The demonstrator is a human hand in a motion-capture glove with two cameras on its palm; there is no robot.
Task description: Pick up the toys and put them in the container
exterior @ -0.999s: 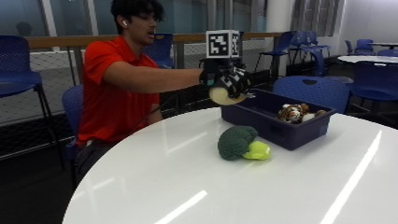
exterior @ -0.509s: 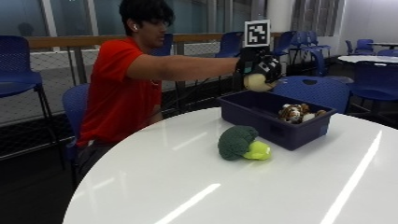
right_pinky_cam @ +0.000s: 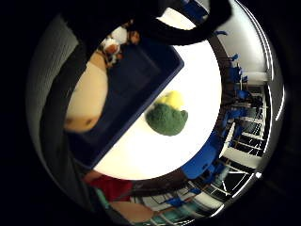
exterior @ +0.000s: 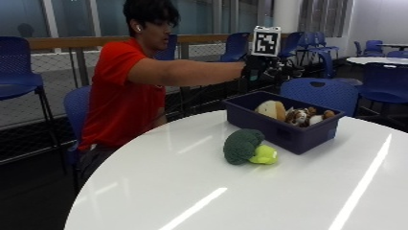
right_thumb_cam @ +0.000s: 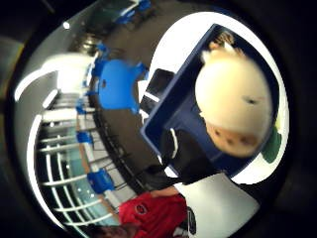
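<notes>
Navy plastic forms the container (exterior: 290, 129), which sits on the white tabletop (exterior: 210, 191) in front of a person in a red shirt (exterior: 121, 96). Inside it lie a cream round plush toy (exterior: 271, 109) and a small brown-and-white stuffed animal (exterior: 298, 115). Just beside the container, on the tabletop, rests a green broccoli toy (exterior: 245, 146) with a yellow-green stem. The person's gloved right hand (exterior: 258, 69) is stretched out above the container's near end. From the outside view the grip looks relaxed and holds nothing, though the fingers are partly hidden, so this is not certain. In the palm views the cream toy fills much of the frame, lying in the container below the palm.
</notes>
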